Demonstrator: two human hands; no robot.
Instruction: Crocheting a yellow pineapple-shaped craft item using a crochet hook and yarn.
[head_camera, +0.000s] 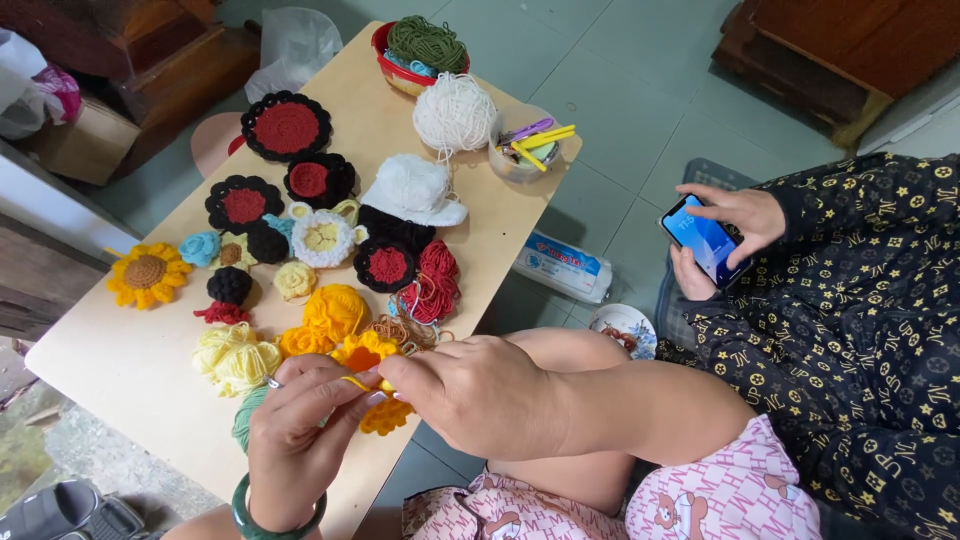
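Left hand (295, 440): nearest the camera, a green bangle on its wrist; its grip is pinched together on a strand of yellow yarn (352, 381) and on the orange and yellow crocheted flower piece (368, 352).
Right hand (470, 392): just right of the left, fingertips closed on the same flower piece from the other side; whether it also holds a hook I cannot tell.
Flower piece: held at the near edge of the pale wooden surface (130, 370), part of it hanging below the hands.
Step in hand: by the look of it, stitching the yellow edge onto the flower.
Next move: likely calls for steady yarn tension in the left hand and a small turn of the piece.
Mid surface: 1 pale yellow yarn bundle (238, 360), 1 orange yarn ball (336, 310), 1 tangle of red yarn (430, 285), 1 yellow crocheted sunflower (147, 274) at the left.
Far surface: 1 white yarn ball (454, 112), 1 red bowl of green yarn (420, 50).
Right: another person's hands on a blue-screened phone (703, 238).
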